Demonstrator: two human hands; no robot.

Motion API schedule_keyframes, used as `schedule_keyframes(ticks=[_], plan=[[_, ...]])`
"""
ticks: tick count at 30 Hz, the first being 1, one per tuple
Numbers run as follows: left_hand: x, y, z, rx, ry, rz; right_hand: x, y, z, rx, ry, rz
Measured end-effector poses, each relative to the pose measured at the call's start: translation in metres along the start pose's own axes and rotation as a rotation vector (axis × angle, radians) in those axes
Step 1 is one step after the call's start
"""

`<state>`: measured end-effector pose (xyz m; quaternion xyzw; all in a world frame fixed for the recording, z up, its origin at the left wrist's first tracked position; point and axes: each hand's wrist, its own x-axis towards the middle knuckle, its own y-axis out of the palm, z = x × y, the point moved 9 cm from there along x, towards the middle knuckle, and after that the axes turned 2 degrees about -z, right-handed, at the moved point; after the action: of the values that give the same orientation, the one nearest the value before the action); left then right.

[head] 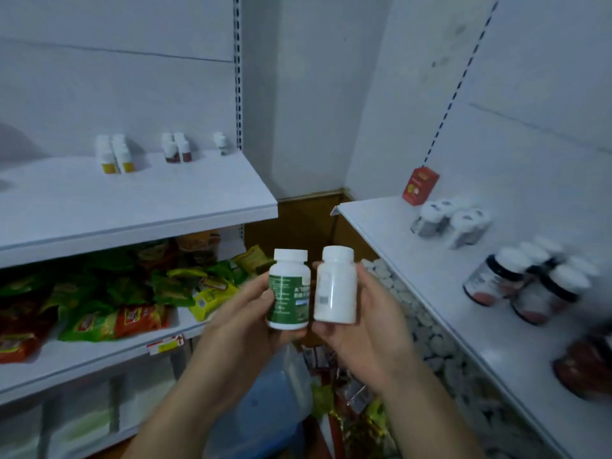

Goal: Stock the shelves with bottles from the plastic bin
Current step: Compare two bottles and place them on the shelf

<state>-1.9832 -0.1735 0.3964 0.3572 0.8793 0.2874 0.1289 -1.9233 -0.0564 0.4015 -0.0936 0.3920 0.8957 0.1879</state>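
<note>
A: Where are the bottles right now?
B: Two sit in the lower middle of the frame, upright and side by side, almost touching. The left hand [245, 313] holds the green bottle [288, 289]; the right hand [364, 323] holds the white bottle [335, 286].
A: How do the fingers sit?
B: They're curled round each body below the cap, closed just to the bottle's width. The left thumb [266, 296] lies across the green label; the right fingers [364, 283] wrap the white one's right side.
A: How will they handle?
B: I'd judge them light, stiff plastic, smooth enough to slip, and not fragile. The body is the best place to hold; a cap might turn.
A: And where do they go?
B: Likely the left shelf [165, 193], where small bottle groups [112, 154] stand at upper left, or the right shelf [414, 260]. The bin [265, 409], blurred at bottom centre, lies below the hands.
</note>
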Motion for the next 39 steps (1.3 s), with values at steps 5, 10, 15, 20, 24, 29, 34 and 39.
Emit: schedule_keyframes(ticks=[5,10,15,20,24,29,34,39], plan=[[-0.006,0.039,-0.014,-0.033,0.006,0.089,-0.017,-0.002,0.017,0.078,-0.042,-0.021],[-0.01,0.051,-0.023,-0.007,0.022,0.117,-0.026,-0.001,0.022,0.128,-0.053,0.007],[-0.01,0.048,-0.027,0.03,0.028,0.095,-0.035,-0.004,0.029,0.098,-0.085,0.006],[-0.01,0.036,-0.036,0.059,0.061,0.044,-0.042,0.011,0.035,0.086,-0.1,0.089],[-0.012,0.028,-0.043,0.077,0.087,-0.001,-0.042,0.019,0.033,0.063,-0.113,0.112],[-0.013,0.023,-0.044,0.039,0.09,-0.002,-0.033,0.017,0.027,0.029,-0.129,0.073],[-0.011,0.024,-0.04,0.065,0.103,0.003,-0.032,0.018,0.017,0.098,-0.011,0.079],[-0.007,0.03,-0.037,0.054,0.095,0.011,-0.03,0.022,0.019,0.139,-0.009,0.195]])
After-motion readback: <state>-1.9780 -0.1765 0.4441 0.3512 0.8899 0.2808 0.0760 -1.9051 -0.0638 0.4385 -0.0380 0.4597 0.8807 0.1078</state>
